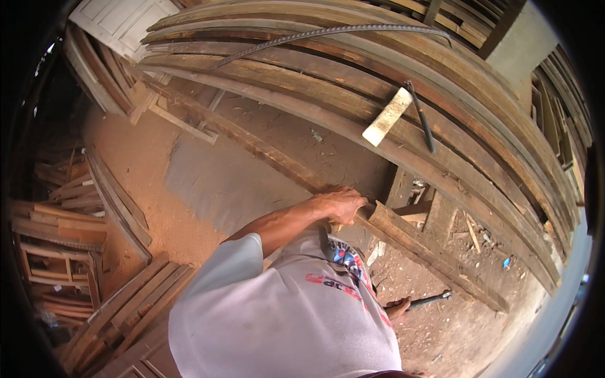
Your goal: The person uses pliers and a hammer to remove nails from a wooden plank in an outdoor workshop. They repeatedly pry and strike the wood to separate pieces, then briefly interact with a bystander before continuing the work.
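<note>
Head view: the left hand (340, 205) gripped a long plank (265, 148) running toward ten o'clock; the right hand's (397, 309) grip by a dark tool (430, 300) could not be told.

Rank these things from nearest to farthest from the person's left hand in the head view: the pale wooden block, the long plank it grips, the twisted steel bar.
1. long plank: gripped by the left hand.
2. pale wooden block: up and to the right, on the stacked planks.
3. twisted steel bar: at the top of the stack.

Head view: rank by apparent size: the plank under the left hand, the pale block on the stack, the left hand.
1. Plank, by far the longest.
2. and 3. Pale block and left hand look about alike; the hand is nearer the camera, so no ranking.
</note>
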`<state>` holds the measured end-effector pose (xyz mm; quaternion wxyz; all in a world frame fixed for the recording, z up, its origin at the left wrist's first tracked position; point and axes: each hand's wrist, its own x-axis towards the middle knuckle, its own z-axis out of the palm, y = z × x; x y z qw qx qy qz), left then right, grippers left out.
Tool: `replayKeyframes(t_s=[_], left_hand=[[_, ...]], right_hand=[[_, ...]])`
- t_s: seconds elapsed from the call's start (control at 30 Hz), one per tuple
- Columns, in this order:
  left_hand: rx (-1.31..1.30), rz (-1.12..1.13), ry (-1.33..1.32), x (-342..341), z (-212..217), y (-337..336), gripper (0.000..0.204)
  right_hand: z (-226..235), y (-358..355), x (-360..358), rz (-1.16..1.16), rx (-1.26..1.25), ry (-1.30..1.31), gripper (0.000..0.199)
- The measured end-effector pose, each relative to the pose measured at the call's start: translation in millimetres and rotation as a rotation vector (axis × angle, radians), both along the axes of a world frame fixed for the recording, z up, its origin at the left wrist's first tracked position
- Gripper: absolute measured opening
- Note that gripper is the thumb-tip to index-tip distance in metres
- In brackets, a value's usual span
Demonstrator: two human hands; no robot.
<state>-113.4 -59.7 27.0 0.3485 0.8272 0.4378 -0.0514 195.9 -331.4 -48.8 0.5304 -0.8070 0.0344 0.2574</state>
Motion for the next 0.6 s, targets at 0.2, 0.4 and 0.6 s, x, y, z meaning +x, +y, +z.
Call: replayKeyframes(t_s=[0.2,0.4,0.6], left_hand=[[-0.324,-0.146,0.157,-0.5,37.8,23.8,0.057],[0.588,0.085,-0.083,1.0,40.2,-1.1,0.072],[0.690,0.175,0.100,-84.1,-18.6,20.7,0.066]], right_hand=[[11.3,-27.5,-6.1,0.017,0.086,0.029,0.035],[23.5,-31.4,-10.5,0.048,-0.048,0.024,0.042],[17.8,-29.5,-9.3,0.047,-0.055,0.003,0.046]])
